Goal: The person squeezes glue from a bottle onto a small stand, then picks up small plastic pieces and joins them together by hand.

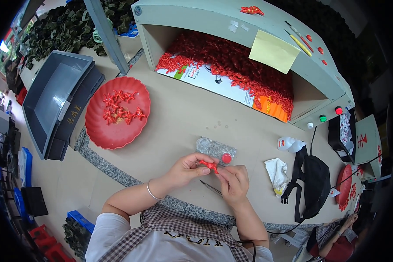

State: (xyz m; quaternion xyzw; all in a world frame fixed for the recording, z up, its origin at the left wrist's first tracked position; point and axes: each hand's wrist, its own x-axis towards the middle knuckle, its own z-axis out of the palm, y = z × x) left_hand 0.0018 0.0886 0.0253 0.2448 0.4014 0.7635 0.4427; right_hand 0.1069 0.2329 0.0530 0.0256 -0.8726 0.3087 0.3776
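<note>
My left hand (188, 169) pinches a small glossy red plastic figure (208, 166) between thumb and fingers, over the near part of the table. At the figure's right end, my right hand (234, 180) has its thumb and fingers closed on it; whether they hold anything thin besides is hidden. Just beyond the hands lies a clear block-like tray (216, 147) with a small red round pot (226, 158) at its right end. A pair of metal tweezers (211, 187) rests on the table between my forearms.
A red scalloped bowl (142, 122) with several red figures stands left, beside stacked grey bins (41, 113). Ahead, a pale green cabinet (183, 15) shelters a heap of red pieces (236, 65). Right are white bottles (291, 144), a crumpled cloth (276, 174) and a black bag (315, 185). Another person's arm (336, 238) shows lower right.
</note>
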